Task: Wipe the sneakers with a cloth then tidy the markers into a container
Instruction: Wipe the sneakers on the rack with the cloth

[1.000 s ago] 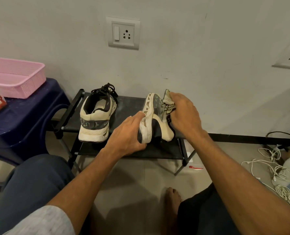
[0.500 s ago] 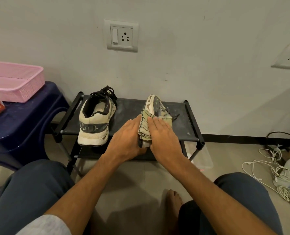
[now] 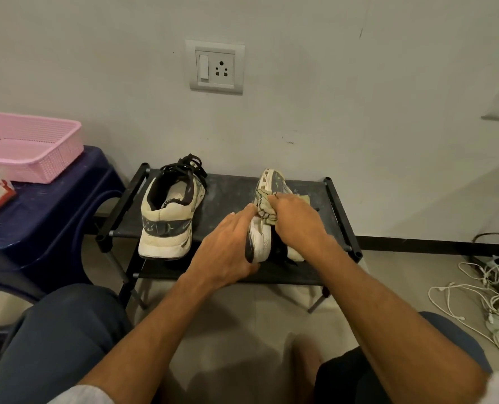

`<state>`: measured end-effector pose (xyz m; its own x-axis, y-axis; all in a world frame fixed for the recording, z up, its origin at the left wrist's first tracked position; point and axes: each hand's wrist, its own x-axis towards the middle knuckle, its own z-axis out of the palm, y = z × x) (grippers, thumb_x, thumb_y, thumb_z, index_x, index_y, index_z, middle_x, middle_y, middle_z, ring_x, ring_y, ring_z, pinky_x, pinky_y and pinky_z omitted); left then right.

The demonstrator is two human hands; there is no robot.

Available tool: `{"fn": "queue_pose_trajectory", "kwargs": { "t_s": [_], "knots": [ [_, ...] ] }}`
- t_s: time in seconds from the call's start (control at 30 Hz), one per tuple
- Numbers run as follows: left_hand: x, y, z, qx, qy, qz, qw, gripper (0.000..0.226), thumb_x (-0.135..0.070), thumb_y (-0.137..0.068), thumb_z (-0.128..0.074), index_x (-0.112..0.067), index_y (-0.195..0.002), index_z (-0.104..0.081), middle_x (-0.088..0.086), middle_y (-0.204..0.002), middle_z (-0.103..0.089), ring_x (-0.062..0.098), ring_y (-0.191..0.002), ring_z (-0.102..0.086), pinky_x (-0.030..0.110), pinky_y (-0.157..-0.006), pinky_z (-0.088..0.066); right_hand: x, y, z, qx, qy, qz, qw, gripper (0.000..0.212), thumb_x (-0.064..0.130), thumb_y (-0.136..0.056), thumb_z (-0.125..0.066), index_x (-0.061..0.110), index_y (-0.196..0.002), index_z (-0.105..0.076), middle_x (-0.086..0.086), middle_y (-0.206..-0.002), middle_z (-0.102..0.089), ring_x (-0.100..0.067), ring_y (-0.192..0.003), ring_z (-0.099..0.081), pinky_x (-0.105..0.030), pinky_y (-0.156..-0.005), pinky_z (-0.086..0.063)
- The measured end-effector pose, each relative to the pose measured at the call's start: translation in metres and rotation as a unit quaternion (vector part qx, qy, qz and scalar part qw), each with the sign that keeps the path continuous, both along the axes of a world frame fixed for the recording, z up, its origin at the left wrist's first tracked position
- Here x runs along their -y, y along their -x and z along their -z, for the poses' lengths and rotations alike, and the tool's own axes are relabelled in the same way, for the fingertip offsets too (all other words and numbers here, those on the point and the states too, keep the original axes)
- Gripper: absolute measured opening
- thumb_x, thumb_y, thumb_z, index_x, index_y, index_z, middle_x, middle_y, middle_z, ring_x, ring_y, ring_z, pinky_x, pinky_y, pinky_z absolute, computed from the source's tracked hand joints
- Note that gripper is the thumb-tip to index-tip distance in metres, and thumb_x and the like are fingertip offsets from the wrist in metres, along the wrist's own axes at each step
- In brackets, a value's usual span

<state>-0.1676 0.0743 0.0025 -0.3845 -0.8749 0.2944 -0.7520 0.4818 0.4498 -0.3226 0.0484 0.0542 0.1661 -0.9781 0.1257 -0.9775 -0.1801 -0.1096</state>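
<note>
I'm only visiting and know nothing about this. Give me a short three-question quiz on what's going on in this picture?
1. True or false: the upright sneaker is being wiped.
2. Which hand presses the cloth: A left, B right?
3. Fill in: the pink basket sits on a dark blue ____.

Key: 1 false, the right hand wipes the tipped sneaker, steadied by the left hand. 2 B. 3 stool.

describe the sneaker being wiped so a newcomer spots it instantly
Below the wall socket stands a low black rack holding two sneakers. The wiped sneaker is the right one, tipped on its side between both hands, cloth pressed on; its neighbour stands upright, untouched.
</note>
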Motion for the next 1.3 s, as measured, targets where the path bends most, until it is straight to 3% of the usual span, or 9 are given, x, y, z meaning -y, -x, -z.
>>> {"fn": "queue_pose_trajectory", "kwargs": {
  "t_s": [0.07,0.23,0.47,0.73,0.87,1.03,1.13,1.23,1.3],
  "knots": [
    [0.000,-0.001,-0.003,-0.016,-0.023,-0.009,1.000,0.108,-0.035,-0.067,-0.084,-0.016,-0.151,-0.019,0.000,-0.147,-0.040,0.017,-0.136,-0.035,0.026,-0.113,-0.022,0.007,-0.006,-0.006,0.006,-0.025,0.005,1.000,0.030,0.006,-0.094,-0.049,0.013,-0.118,-0.064,-0.009,-0.110,-0.066,-0.025,-0.098,-0.062,-0.035,-0.080,-0.051],
    [-0.003,-0.002,-0.005,-0.029,-0.045,-0.020,0.998,0.086,-0.037,-0.067,-0.085,-0.015,-0.133,-0.036,-0.002,-0.127,-0.049,0.014,-0.116,-0.047,0.022,-0.095,-0.038,-0.007,-0.016,-0.008,0.002,-0.042,-0.018,0.999,0.035,0.009,-0.096,-0.051,0.016,-0.129,-0.060,-0.010,-0.118,-0.066,-0.026,-0.107,-0.061,-0.039,-0.091,-0.050],
    [0.002,0.000,-0.003,-0.047,-0.033,-0.003,0.998,0.089,-0.032,-0.066,-0.084,-0.016,-0.138,-0.033,-0.002,-0.124,-0.050,0.013,-0.115,-0.048,0.035,-0.095,-0.049,0.030,-0.019,-0.008,-0.038,-0.035,0.003,0.999,0.029,0.009,-0.095,-0.052,0.017,-0.121,-0.062,-0.008,-0.109,-0.067,-0.025,-0.100,-0.063,-0.032,-0.072,-0.045],
    [0.001,-0.002,-0.002,-0.025,-0.050,-0.036,0.998,0.080,-0.039,-0.061,-0.085,-0.024,-0.123,-0.035,-0.005,-0.119,-0.051,0.012,-0.108,-0.050,0.030,-0.086,-0.050,0.023,-0.021,-0.011,0.032,-0.079,0.020,0.996,0.037,0.008,-0.091,-0.054,0.015,-0.125,-0.065,-0.012,-0.111,-0.069,-0.028,-0.097,-0.065,-0.036,-0.082,-0.053],
    [0.001,-0.001,0.000,-0.014,-0.057,-0.039,0.998,0.079,-0.039,-0.062,-0.085,-0.023,-0.120,-0.035,-0.003,-0.117,-0.050,0.014,-0.107,-0.051,0.026,-0.083,-0.048,0.017,-0.016,-0.005,0.045,-0.081,0.025,0.995,0.032,0.010,-0.090,-0.054,0.013,-0.120,-0.065,-0.012,-0.105,-0.069,-0.026,-0.088,-0.063,-0.036,-0.078,-0.054],
    [-0.001,0.002,-0.004,-0.022,-0.040,-0.031,0.998,0.102,-0.036,-0.065,-0.085,-0.016,-0.146,-0.026,0.000,-0.136,-0.047,0.016,-0.126,-0.044,0.034,-0.102,-0.043,0.018,-0.010,-0.004,0.066,-0.086,0.011,0.994,0.044,0.010,-0.094,-0.051,0.029,-0.134,-0.058,-0.008,-0.113,-0.067,-0.027,-0.101,-0.062,-0.038,-0.082,-0.050],
    [-0.003,0.002,-0.003,-0.011,-0.022,-0.037,0.999,0.098,-0.037,-0.064,-0.085,-0.018,-0.142,-0.030,-0.002,-0.135,-0.048,0.015,-0.125,-0.044,0.031,-0.103,-0.040,0.018,-0.013,-0.006,0.078,-0.086,0.002,0.993,0.046,0.008,-0.094,-0.050,0.027,-0.135,-0.057,-0.009,-0.117,-0.067,-0.028,-0.103,-0.062,-0.037,-0.085,-0.050],
    [-0.007,0.000,-0.004,-0.004,-0.015,-0.049,0.999,0.084,-0.040,-0.062,-0.086,-0.020,-0.128,-0.037,-0.004,-0.126,-0.050,0.013,-0.116,-0.048,0.026,-0.092,-0.044,0.005,-0.014,-0.006,0.097,-0.079,0.000,0.992,0.046,0.005,-0.091,-0.051,0.023,-0.133,-0.060,-0.010,-0.114,-0.069,-0.026,-0.099,-0.063,-0.034,-0.083,-0.051],
    [-0.009,0.001,-0.006,-0.004,-0.013,-0.044,0.999,0.083,-0.039,-0.065,-0.085,-0.017,-0.130,-0.038,-0.003,-0.130,-0.049,0.014,-0.119,-0.047,0.024,-0.096,-0.040,-0.004,-0.012,-0.008,0.111,-0.080,-0.005,0.991,0.048,0.002,-0.089,-0.051,0.022,-0.132,-0.061,-0.009,-0.112,-0.070,-0.025,-0.097,-0.063,-0.032,-0.081,-0.050]
  ]
}}
